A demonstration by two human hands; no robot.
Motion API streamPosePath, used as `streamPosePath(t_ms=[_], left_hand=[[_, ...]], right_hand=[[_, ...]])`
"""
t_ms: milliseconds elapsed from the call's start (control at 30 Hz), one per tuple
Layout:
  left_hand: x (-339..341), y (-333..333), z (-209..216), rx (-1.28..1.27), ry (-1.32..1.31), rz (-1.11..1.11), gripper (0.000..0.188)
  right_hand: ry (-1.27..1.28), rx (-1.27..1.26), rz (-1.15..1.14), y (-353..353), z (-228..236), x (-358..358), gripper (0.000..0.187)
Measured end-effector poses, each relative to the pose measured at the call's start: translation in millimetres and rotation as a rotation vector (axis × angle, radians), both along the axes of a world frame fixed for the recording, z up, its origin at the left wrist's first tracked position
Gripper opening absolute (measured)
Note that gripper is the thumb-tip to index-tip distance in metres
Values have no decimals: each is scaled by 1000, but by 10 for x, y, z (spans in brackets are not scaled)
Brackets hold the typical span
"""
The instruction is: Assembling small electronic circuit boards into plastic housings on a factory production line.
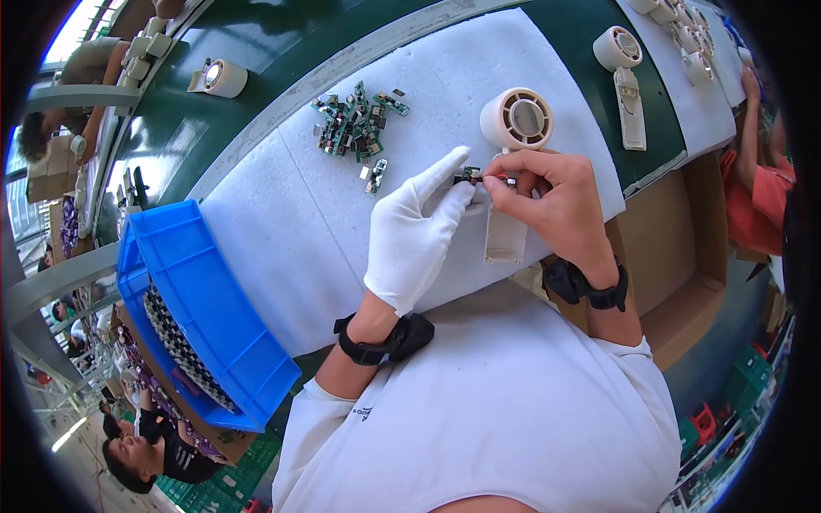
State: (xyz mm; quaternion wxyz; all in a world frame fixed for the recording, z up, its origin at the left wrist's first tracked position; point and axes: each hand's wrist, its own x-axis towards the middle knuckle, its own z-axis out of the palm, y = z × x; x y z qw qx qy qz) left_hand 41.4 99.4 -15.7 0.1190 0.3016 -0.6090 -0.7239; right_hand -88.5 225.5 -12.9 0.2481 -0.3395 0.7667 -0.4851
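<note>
Facing inward, both hands pinch at a small circuit board.

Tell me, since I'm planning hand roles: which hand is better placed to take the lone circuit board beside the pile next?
Probably the left hand: it is nearer the lone circuit board, while the right hand sits farther off. Both are busy at another circuit board, though.
</note>
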Motion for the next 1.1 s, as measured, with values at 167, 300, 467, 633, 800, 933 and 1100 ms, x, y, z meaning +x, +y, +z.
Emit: streamPosePath(t_ms=[167, 300, 467, 633, 800, 933, 1100], left_hand=[[19, -2, 21, -9, -32, -8, 32], [40, 6, 24, 9, -10, 9, 31], [51, -4, 3, -6, -7, 11, 31], [52, -22, 19, 32, -17, 4, 32], [53, -19, -4, 26, 5, 8, 33], [71, 16, -8, 19, 27, 31, 33], [111, -55, 50, -125, -38, -58, 31]], right_hand=[[63, -29, -48, 12, -54, 77, 12], [138, -72, -63, 12, -103, 116, 13], [208, -93, -61, 7, -113, 125, 14], [260, -112, -75, -1, -146, 134, 14], [279, -119, -78, -9, -144, 155, 15], [313, -159, -76, -28, -146, 163, 15], [304, -158, -61, -1, -106, 185, 14]])
